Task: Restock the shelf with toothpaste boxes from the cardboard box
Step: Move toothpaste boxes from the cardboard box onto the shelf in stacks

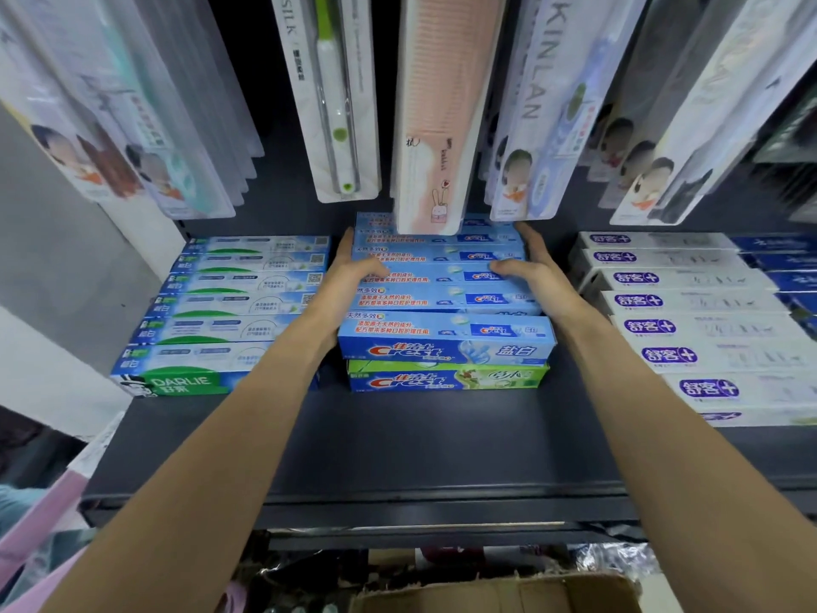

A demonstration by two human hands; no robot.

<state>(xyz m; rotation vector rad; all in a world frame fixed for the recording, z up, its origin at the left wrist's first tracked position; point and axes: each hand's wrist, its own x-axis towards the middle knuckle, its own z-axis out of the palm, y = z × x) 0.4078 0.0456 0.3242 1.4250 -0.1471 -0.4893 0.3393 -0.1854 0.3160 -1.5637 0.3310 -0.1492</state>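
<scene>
A row of blue Crest toothpaste boxes (442, 298) lies on the dark shelf (398, 440), on top of green Crest boxes (446, 379). My left hand (353, 272) grips the left ends of the blue boxes, thumb lying over the top. My right hand (532, 263) holds the right ends, fingers along the side and thumb on top. Both hands clamp the row from either side, deep on the shelf. The cardboard box (495, 592) shows at the bottom edge, below the shelf.
Darlie toothpaste boxes (230, 311) fill the left of the shelf and white boxes with purple labels (689, 320) the right. Hanging packs of toothbrushes (340, 95) and combs (437, 112) dangle just above the Crest row. The shelf's front strip is bare.
</scene>
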